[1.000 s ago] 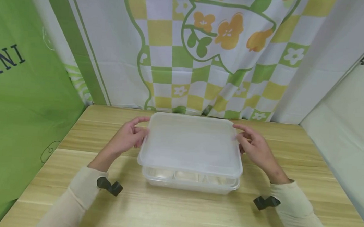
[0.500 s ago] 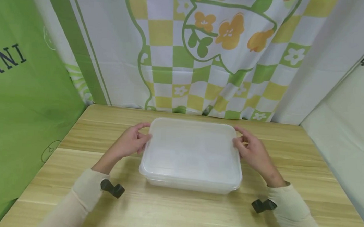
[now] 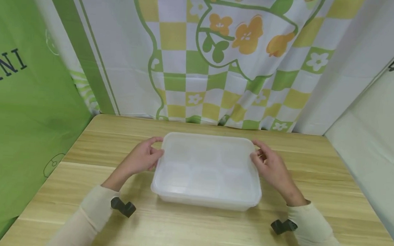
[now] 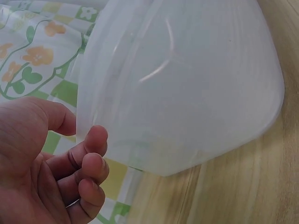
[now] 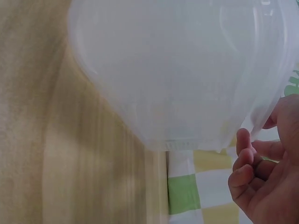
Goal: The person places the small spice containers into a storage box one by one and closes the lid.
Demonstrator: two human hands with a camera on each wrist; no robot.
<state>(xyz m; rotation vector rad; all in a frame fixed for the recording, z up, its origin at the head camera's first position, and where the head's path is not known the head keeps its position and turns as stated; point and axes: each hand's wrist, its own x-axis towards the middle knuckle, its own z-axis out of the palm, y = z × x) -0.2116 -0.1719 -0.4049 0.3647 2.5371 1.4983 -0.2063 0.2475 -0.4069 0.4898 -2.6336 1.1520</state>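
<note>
A translucent white lid (image 3: 209, 166) lies over a shallow clear plastic food container (image 3: 209, 203) in the head view. Faint outlines of several compartments show through the lid. My left hand (image 3: 141, 158) pinches the lid's left edge near the far corner, thumb on top. At the opposite edge, my right hand (image 3: 272, 168) holds the lid in the same way. In the left wrist view, the other fingers (image 4: 96, 163) curl beside the container wall (image 4: 196, 93) without gripping it. The right wrist view shows similar loose fingers (image 5: 243, 175) below the rim.
The container stands on a wooden table (image 3: 191, 230). Behind the table's far edge hangs a checked, flowered curtain (image 3: 219, 72). A green cloth (image 3: 33, 129) borders the left side and a pale cloth (image 3: 377, 128) the right. Each sleeve cuff carries a black wrist mount (image 3: 123, 207).
The lid has come down and slightly toward me onto the container, covering the front compartments that showed before. Both hands have moved with it, slightly nearer to me.
</note>
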